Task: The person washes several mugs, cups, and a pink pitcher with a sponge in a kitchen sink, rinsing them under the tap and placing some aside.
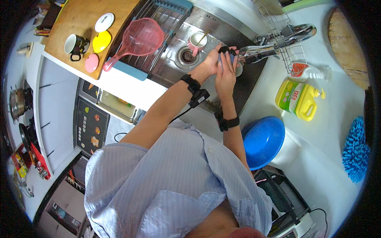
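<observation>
Under the chrome faucet [257, 51], my left hand [212, 61] is turned palm up and cups a small blue-grey item; a black part shows at its top. My right hand [226, 71] lies over the item with its fingers straight. What exactly the item is, I cannot tell, as the fingers hide much of it. A pale cup [239, 69] shows partly beside the right fingers, low in the steel sink [181, 31]. Left of the hands, a pink mug with a white inside [198, 40] stands in the sink near the drain [188, 56], a gold-coloured spoon in it.
A pink plastic ladle [143, 37] rests on the rack [151, 64] over the sink. On the wooden board [68, 17] are a dark mug [79, 46] and white, yellow and pink lids. Right are a wire basket [294, 56], a yellow detergent bottle [297, 99] and a blue basin [263, 142].
</observation>
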Demonstrator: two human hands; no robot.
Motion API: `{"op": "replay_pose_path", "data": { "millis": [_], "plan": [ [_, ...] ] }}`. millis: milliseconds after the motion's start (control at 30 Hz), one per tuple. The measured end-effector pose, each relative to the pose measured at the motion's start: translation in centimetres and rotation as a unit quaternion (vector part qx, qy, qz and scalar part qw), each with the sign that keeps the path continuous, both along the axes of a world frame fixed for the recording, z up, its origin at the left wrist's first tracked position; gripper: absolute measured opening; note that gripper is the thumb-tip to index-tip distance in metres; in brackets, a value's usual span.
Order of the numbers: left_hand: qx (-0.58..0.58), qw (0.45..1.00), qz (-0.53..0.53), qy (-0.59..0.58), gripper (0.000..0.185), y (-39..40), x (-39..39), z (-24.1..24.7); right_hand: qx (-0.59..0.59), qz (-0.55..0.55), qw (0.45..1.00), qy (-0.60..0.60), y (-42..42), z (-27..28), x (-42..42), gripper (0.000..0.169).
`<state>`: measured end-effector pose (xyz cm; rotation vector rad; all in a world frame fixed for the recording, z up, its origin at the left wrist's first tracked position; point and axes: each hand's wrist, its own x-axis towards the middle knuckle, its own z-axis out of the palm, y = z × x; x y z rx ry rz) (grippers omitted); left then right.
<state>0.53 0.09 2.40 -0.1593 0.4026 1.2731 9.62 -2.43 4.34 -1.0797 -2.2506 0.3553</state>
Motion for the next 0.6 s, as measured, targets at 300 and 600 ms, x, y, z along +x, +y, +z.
{"op": "replay_pose_path", "data": {
  "millis": [300,600],
  "plan": [
    [-0.011,0.998,0.003,0.063,0.048,0.6,1.3,-0.2,-0.02,-0.033,0.996,-0.075,4.5,0.2,1.3,0.032],
    [-0.009,0.999,-0.022,0.045,0.079,0.2,-0.3,0.8,0.009,0.006,1.0,0.017,0.8,-0.1,0.4,0.034]
  ]
}}
